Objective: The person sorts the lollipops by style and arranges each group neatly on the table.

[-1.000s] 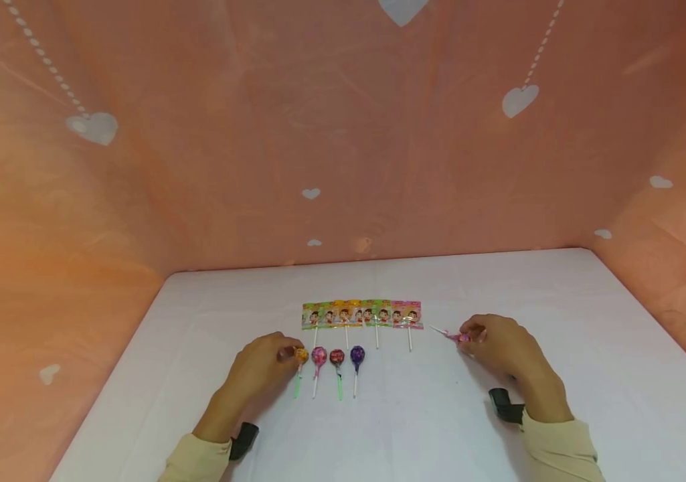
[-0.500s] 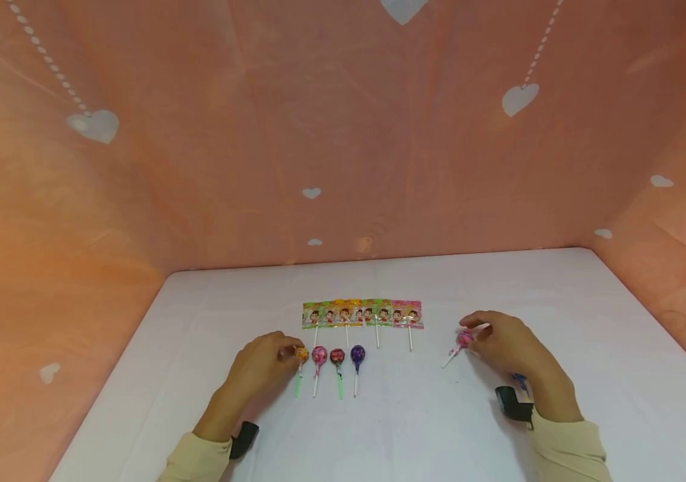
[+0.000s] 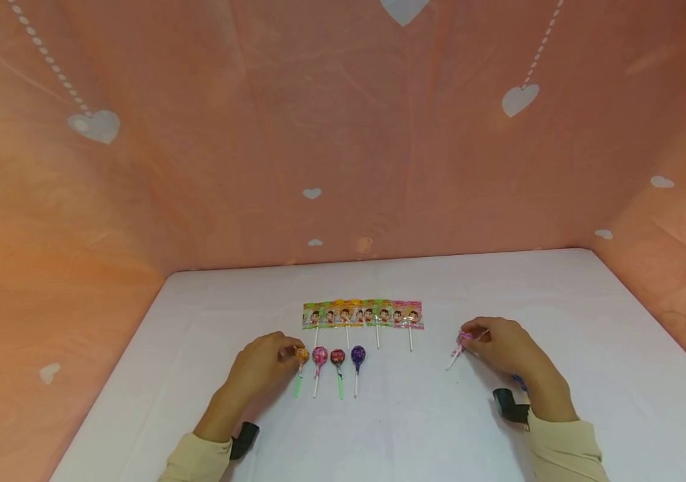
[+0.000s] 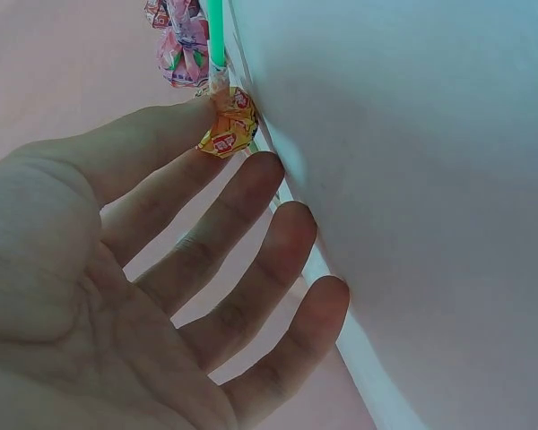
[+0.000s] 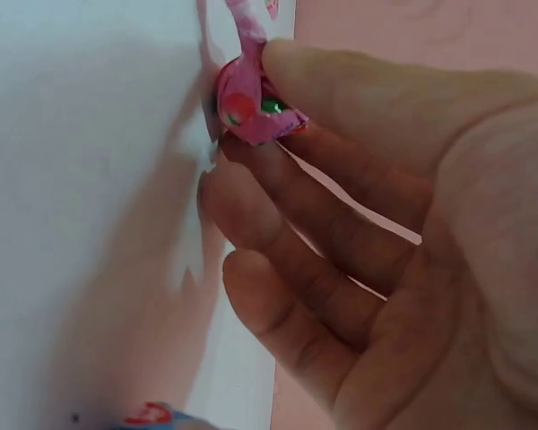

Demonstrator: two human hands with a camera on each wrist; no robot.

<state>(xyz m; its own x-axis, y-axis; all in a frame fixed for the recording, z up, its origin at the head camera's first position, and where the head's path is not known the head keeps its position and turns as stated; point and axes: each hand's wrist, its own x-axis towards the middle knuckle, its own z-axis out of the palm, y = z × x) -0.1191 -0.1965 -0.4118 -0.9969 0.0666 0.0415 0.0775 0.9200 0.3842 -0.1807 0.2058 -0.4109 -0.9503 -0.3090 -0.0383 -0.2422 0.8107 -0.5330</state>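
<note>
In the head view my left hand point(image 3: 263, 361) pinches the yellow-orange wrapped head of a lollipop point(image 3: 302, 355) with a green stick, at the left end of a row. In the left wrist view, thumb and forefinger are at that yellow wrapper point(image 4: 231, 125), the other fingers spread along the table. To the right, my right hand point(image 3: 505, 345) pinches a pink-wrapped lollipop point(image 3: 464, 337), its white stick pointing toward me and left. In the right wrist view the thumb lies against the neck of the pink wrapper point(image 5: 251, 103).
Beside the yellow lollipop lie a pink lollipop point(image 3: 319, 356), a red lollipop point(image 3: 337, 357) and a purple lollipop point(image 3: 358, 355). Behind them is a row of flat packets on sticks point(image 3: 347, 313). A blue-wrapped item point(image 3: 520, 381) lies partly hidden under my right wrist.
The pink lollipop in my right hand has turned: its stick pointed left and away, and now points left and toward me. The right hand shifted slightly; the left hand stayed put.
</note>
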